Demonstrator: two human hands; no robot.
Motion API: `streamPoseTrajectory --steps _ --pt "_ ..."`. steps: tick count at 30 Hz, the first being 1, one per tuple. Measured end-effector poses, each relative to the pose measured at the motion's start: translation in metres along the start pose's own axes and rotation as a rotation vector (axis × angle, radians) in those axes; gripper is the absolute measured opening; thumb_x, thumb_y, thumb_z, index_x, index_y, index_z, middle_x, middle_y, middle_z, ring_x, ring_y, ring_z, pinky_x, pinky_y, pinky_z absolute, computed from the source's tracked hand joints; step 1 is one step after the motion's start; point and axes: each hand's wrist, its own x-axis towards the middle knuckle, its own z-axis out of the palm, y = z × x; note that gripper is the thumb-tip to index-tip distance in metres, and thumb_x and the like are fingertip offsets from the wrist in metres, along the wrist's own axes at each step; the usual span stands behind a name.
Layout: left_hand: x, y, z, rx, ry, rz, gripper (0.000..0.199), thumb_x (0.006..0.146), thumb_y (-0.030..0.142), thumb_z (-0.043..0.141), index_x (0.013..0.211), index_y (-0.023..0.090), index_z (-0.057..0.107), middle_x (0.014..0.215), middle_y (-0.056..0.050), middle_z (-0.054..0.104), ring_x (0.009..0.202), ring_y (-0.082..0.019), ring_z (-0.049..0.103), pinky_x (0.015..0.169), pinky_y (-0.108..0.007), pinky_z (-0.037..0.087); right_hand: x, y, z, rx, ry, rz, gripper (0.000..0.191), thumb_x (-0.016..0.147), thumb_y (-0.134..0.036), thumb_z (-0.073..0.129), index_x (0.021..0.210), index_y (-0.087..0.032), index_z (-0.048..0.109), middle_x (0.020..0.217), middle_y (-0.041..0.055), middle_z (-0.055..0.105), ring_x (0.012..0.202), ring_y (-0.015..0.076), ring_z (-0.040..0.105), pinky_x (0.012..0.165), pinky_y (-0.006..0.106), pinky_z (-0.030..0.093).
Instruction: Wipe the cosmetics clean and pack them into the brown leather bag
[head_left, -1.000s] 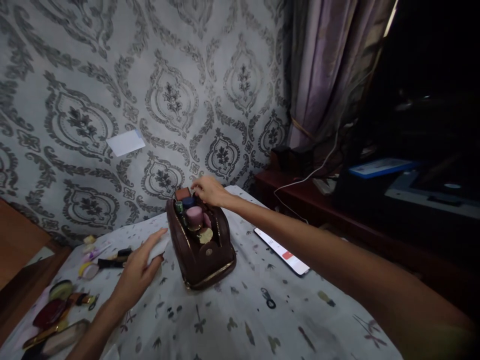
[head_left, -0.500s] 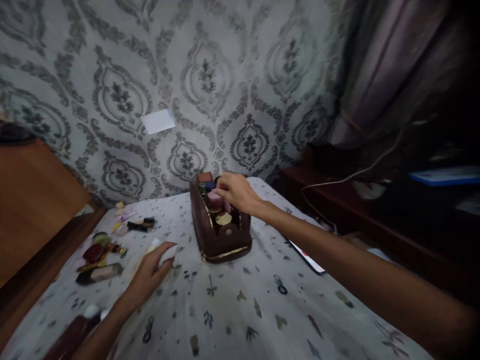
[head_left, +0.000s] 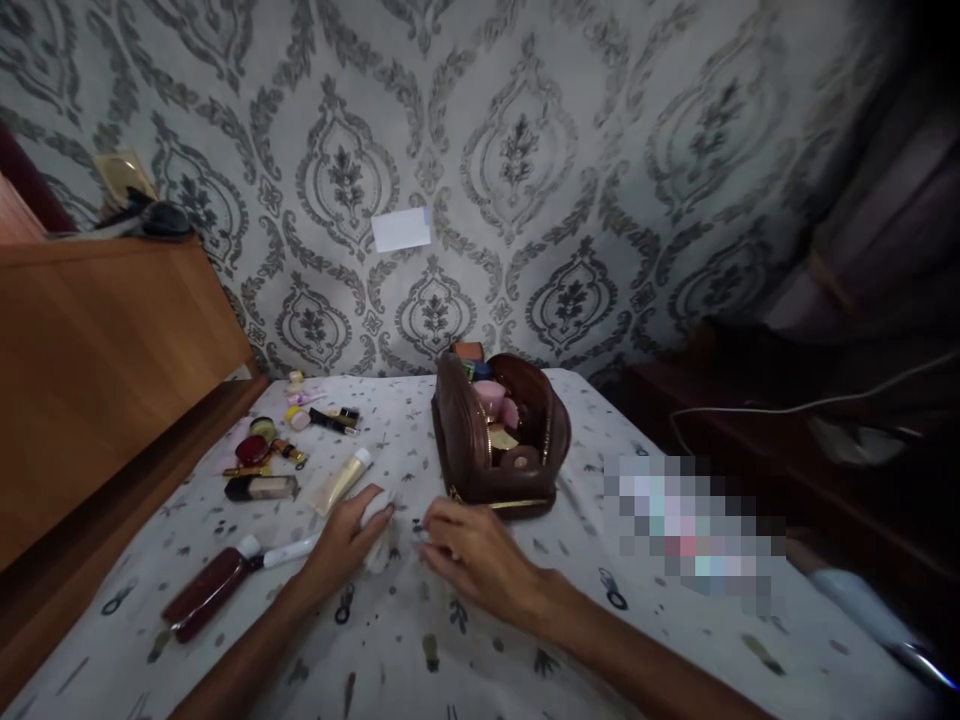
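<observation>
My left hand (head_left: 351,530) is closed round a small white item (head_left: 377,507) above the patterned sheet. Just to its right, my right hand (head_left: 480,555) has its fingers curled together; whatever they hold, if anything, is too blurred to make out. The two hands are apart. Behind my right hand stands a brown bag (head_left: 495,495), its top open, with a pink jar (head_left: 490,397) and other small items inside. A cream tube with a white cap (head_left: 341,482) lies beyond my left hand.
On the sheet at left lie a dark red bottle (head_left: 210,592), a foundation bottle (head_left: 262,487), a red round case (head_left: 253,450) and several small cosmetics. A wooden cabinet (head_left: 112,380) borders the left side. A pixelated patch covers the right side.
My right hand has come out of the bag and down beside my left hand. The view has shifted left, so the bag appears further right and more left-side items show.
</observation>
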Motion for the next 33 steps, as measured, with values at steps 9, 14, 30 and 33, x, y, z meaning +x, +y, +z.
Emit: streamPoseTrajectory --steps 9,14,30,33 --pt "-0.009 -0.009 0.006 -0.035 0.181 -0.026 0.033 0.092 0.046 0.047 0.070 0.021 0.048 0.064 0.003 0.047 0.063 -0.016 0.050 0.061 -0.026 0.042 0.016 -0.007 0.071 0.311 0.108 0.454 0.016 0.078 -0.010 0.058 0.066 -0.020 0.058 0.070 -0.0023 0.057 0.066 0.0129 0.053 0.064 0.024 0.042" --pt "-0.012 -0.013 0.001 0.032 0.213 -0.047 0.036 0.093 0.048 0.044 0.071 0.021 0.050 0.063 0.004 0.048 0.063 -0.015 0.051 0.062 -0.025 0.042 0.026 -0.003 0.095 0.480 0.212 0.648 0.015 0.079 -0.010 0.052 0.070 -0.020 0.058 0.061 -0.0043 0.054 0.058 0.0122 0.051 0.056 0.022 0.039" --pt "-0.018 -0.019 -0.007 0.471 0.092 0.208 0.036 0.093 0.028 0.041 0.060 0.020 0.053 0.054 0.000 0.060 0.052 -0.014 0.057 0.056 -0.025 0.036 0.019 0.001 0.107 0.357 0.164 0.497 0.013 0.076 -0.009 0.049 0.073 -0.019 0.056 0.069 -0.0017 0.054 0.063 0.0131 0.048 0.059 0.023 0.037" --pt "-0.018 -0.021 -0.001 0.475 0.070 0.235 0.029 0.089 0.024 0.045 0.063 0.020 0.057 0.055 0.001 0.062 0.054 -0.014 0.058 0.056 -0.024 0.036 0.019 0.003 0.109 0.360 0.154 0.505 0.012 0.073 -0.009 0.048 0.068 -0.020 0.052 0.067 -0.0022 0.052 0.063 0.0137 0.047 0.059 0.024 0.035"
